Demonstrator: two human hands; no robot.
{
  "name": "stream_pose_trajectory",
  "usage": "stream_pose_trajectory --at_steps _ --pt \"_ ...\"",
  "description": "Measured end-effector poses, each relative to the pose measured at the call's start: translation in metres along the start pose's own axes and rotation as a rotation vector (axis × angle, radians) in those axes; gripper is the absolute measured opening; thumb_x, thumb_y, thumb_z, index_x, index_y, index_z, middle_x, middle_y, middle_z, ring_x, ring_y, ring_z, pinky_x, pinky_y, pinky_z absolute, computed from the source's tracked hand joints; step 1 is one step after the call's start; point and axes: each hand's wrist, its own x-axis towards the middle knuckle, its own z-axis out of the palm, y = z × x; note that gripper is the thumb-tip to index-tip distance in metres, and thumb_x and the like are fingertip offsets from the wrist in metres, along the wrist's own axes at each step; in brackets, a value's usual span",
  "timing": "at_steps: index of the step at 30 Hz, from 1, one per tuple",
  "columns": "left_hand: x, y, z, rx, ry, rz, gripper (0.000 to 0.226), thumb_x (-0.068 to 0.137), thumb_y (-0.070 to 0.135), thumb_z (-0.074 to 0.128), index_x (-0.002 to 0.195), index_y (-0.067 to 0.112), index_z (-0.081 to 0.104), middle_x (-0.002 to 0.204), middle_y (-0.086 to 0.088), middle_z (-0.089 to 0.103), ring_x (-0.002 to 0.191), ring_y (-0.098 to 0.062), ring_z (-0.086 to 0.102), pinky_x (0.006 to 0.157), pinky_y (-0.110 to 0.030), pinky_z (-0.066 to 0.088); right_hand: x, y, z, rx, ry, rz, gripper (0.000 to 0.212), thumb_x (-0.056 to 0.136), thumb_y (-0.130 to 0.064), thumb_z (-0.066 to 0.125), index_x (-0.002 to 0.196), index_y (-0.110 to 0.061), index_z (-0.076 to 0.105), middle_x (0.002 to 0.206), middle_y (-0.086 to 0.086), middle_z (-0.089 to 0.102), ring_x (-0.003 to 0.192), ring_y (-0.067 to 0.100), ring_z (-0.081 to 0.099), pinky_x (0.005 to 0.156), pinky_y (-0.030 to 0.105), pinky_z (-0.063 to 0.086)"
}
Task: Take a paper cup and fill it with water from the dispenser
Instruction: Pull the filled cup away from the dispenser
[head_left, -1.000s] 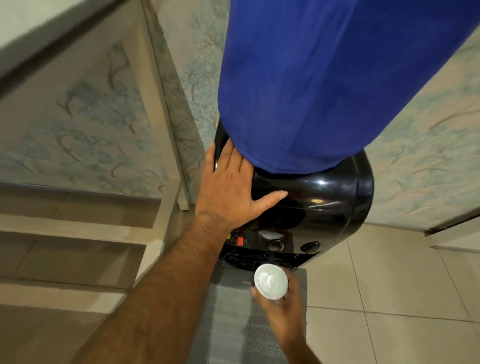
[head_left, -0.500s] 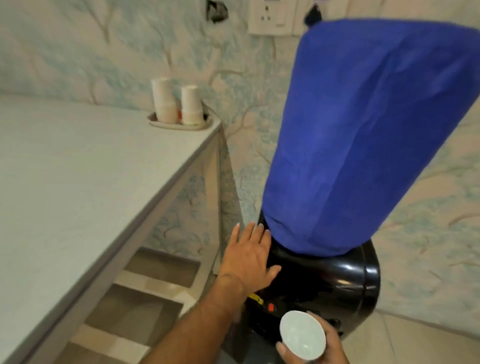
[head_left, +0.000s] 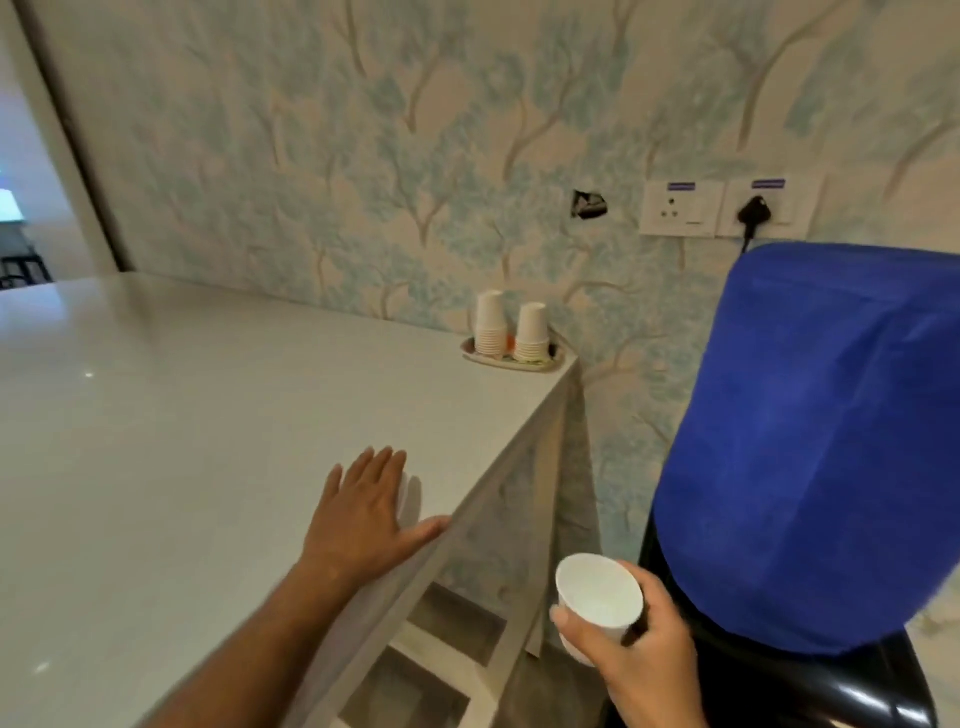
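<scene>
My right hand (head_left: 641, 657) grips a white paper cup (head_left: 600, 597), held upright beside the dispenser; whether the cup holds water is hard to tell. The black water dispenser (head_left: 857, 691) stands at the lower right, its bottle under a blue cloth cover (head_left: 810, 447). Its taps are out of view. My left hand (head_left: 366, 514) lies flat with fingers spread on the white countertop (head_left: 182, 441), near its right edge. Two stacks of white paper cups (head_left: 511, 330) stand upside down in a small tray (head_left: 511, 361) at the counter's far corner.
The patterned wall carries a switch and socket panel (head_left: 727, 208) with a black plug in it, above the dispenser. Open shelves (head_left: 447, 654) sit under the counter's right side. A doorway (head_left: 31, 208) opens at the far left.
My view has swung upward from the dispenser's taps to the counter and wall. My left hand left the dispenser's top and now rests on the countertop. The cup has risen with my right hand.
</scene>
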Motion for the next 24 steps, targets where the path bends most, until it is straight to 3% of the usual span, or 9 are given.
stream_pose_trajectory --at_steps 8,12,24 --pt "-0.048 -0.088 -0.007 -0.006 -0.023 -0.224 0.118 0.071 0.099 0.008 0.162 0.023 0.004 0.172 0.002 0.002 0.158 -0.018 -0.001 0.13 -0.05 0.004 0.024 -0.072 0.091 0.044 -0.258 -0.099 0.066 0.056 -0.034 0.096 0.109 -0.039 0.058 0.108 -0.013 0.065 0.1 0.008 0.062 0.076 0.027 0.053" --pt "-0.065 -0.116 -0.008 -0.047 -0.041 -0.33 0.133 0.057 0.108 0.003 0.162 0.025 0.005 0.172 0.0 0.003 0.158 -0.021 0.001 0.128 -0.054 0.006 0.024 -0.095 0.14 0.05 -0.383 -0.112 0.074 0.062 -0.031 0.094 0.125 -0.028 0.055 0.116 -0.006 0.063 0.105 0.013 0.061 0.078 0.025 0.055" --pt "-0.067 -0.121 -0.002 -0.054 -0.096 -0.353 0.132 0.056 0.109 0.002 0.161 0.028 0.005 0.171 -0.004 -0.002 0.158 -0.025 -0.005 0.126 -0.059 -0.003 0.033 -0.098 0.221 -0.071 -0.479 -0.08 0.071 0.057 -0.042 0.093 0.117 -0.032 0.056 0.109 -0.012 0.064 0.098 0.006 0.06 0.067 0.02 0.047"
